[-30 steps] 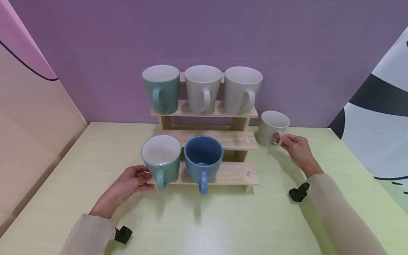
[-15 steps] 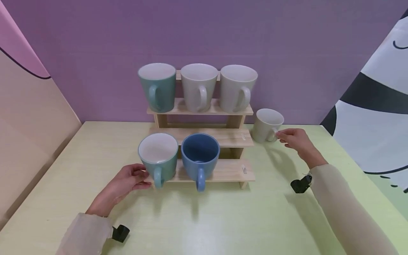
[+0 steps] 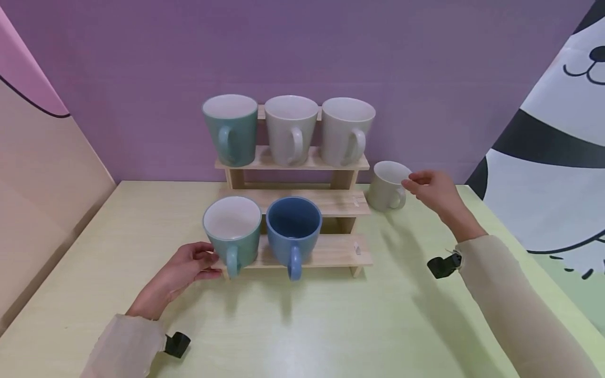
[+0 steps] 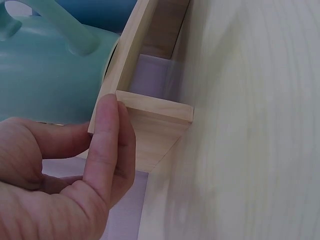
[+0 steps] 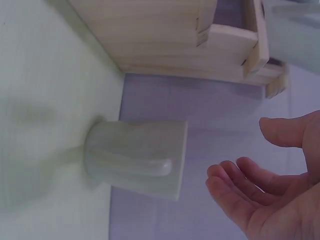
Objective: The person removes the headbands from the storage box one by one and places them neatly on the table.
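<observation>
Left hand [image 3: 181,270] low on the pale green surface [image 3: 302,325], fingers curled against the left end of the wooden stepped rack [image 3: 326,252], thumb flat on the end of the lowest board in the left wrist view. Grip looks light, fingers bent around the board's corner just under the teal mug [image 3: 232,233]; forearm in a beige sleeve, coming from the lower left. Teal mug standing on the lowest step, handle to the front, dark blue mug [image 3: 293,231] just beside it on the right. On the top step, in a row: another teal mug [image 3: 230,128], then two off-white mugs [image 3: 290,128].

Right of the rack, small off-white mug [image 3: 387,185] upright on the surface, near the middle step, handle to the front right. Right hand [image 3: 432,190] raised just beside its rim, fingers relaxed and slightly bent, apart, holding nothing; in the right wrist view a clear gap between palm and mug. Right forearm stretched forward from the lower right.
</observation>
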{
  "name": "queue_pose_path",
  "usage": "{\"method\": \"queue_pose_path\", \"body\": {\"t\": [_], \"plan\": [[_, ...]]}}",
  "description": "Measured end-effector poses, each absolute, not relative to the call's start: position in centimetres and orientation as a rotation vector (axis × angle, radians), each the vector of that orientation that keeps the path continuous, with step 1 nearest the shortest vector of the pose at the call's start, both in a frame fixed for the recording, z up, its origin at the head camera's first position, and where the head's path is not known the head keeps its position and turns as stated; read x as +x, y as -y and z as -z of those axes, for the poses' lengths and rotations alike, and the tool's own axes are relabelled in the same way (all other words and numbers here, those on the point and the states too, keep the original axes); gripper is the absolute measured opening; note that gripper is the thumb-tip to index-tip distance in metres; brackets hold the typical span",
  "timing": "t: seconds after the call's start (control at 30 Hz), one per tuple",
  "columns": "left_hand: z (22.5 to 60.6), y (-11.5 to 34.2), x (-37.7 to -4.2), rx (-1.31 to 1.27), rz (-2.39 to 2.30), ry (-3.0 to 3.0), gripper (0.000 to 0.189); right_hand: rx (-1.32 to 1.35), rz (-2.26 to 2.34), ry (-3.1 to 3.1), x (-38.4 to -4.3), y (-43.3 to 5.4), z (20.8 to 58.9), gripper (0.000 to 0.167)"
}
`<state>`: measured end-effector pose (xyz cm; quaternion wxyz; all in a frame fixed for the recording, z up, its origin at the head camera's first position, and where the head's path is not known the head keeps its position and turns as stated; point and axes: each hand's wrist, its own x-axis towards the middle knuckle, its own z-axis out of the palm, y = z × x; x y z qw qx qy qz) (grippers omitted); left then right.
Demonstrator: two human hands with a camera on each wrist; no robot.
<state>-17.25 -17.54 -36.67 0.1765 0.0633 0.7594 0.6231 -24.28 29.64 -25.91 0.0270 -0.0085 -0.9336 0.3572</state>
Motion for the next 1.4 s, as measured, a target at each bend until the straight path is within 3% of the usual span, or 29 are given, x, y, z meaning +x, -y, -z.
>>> {"method": "queue_pose_path", "body": {"t": [0.53,1.13,1.4], "plan": [[36.8,17.8,-17.4,0.165,-1.765,-2.154,0.042,0.067,-1.055,2.803,-22.7,-24.6,22.0,0.049],[36.8,18.0,-17.3,0.153,-1.765,-2.157,0.042,0.153,-1.379,2.752,-22.2,-20.0,19.3,0.054],[36.8,17.8,-17.4,0.16,-1.793,-2.142,0.041,0.174,-1.461,2.677,-22.7,-19.0,18.8,0.046]]}}
